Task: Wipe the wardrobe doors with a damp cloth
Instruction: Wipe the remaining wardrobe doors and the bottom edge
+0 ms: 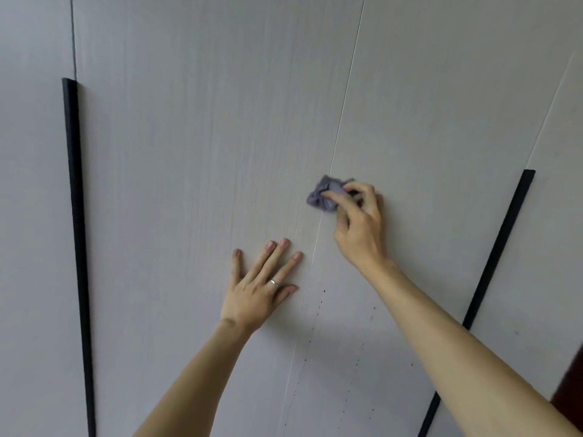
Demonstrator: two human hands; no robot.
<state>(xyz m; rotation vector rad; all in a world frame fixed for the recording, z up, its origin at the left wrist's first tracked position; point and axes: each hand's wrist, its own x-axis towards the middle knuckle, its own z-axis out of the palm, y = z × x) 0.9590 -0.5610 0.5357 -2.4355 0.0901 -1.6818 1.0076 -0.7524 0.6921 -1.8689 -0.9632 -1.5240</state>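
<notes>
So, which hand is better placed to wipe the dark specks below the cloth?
The right hand: it grips the cloth above the specks. The left hand lies flat on the door, holding nothing.

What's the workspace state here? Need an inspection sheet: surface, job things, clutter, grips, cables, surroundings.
Surface: wardrobe doors, pale grey, wood-grain; dark specks low by the centre seam.
Job's things: cloth, purple-grey, bunched, on the seam.
Clutter: nothing seen.
Grips: left grip flat on the door, fingers spread, ring on; right grip holds the cloth against the door.
Cables: nothing seen.
Surroundings: black handle strips left and right; dark reddish thing at right edge, cannot tell what.
</notes>
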